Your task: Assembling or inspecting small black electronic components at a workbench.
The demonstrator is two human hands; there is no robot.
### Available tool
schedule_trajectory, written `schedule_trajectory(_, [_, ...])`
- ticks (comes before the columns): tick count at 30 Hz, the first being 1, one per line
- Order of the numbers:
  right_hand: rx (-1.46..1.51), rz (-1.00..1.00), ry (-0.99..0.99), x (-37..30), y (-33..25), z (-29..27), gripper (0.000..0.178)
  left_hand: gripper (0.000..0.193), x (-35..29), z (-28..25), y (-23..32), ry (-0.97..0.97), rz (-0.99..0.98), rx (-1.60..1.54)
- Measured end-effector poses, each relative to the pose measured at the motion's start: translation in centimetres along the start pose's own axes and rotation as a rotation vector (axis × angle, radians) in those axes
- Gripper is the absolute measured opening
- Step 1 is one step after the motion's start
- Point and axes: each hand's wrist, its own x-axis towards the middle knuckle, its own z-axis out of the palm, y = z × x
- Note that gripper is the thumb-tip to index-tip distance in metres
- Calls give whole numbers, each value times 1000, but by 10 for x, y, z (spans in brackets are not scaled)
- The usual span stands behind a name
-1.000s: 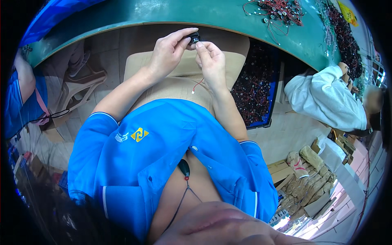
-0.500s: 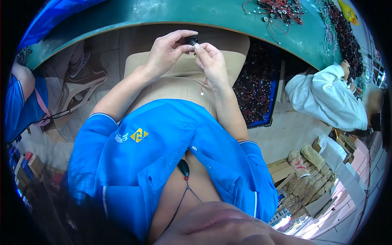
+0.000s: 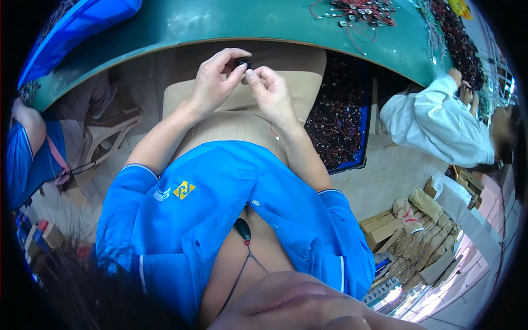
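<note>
My left hand (image 3: 216,82) pinches a small black round part (image 3: 242,61) between thumb and fingers, above my lap. Close against it, the fingertips of my right hand (image 3: 270,92) are pressed together at the part's lower side. A thin red wire with a small white plug (image 3: 276,136) dangles below my right palm. The wire's other end is hidden inside the right hand, so where it joins the black part cannot be seen.
A green table (image 3: 220,22) curves ahead, bearing a heap of red-wired parts (image 3: 366,14) and a blue tray (image 3: 82,36). Right of my knees stands a blue-edged bin (image 3: 336,124) full of similar parts. A person in a grey sleeve (image 3: 434,121) works at right; another sits at left.
Both hands have moved slightly left and down in the picture as the whole view shifted, still holding the black part. The grey-sleeved person's hands now show more.
</note>
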Motion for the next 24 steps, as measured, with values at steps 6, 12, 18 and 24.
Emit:
schedule_trajectory(6, [-4,10,-27,-2,5,-3,13,24,2,3,-5,26,-35,36])
schedule_trajectory(12, [-50,-6,42,-10,10,-20,10,31,10,15,5,-92,-84,-21])
schedule_trajectory(18, [55,-72,328,-30,26,-76,10,38,31,20,9,-214,-62,-132])
schedule_trajectory(24, [-480,-21,1049,-67,95,-178,21,26,72,22,37,-86,220,108])
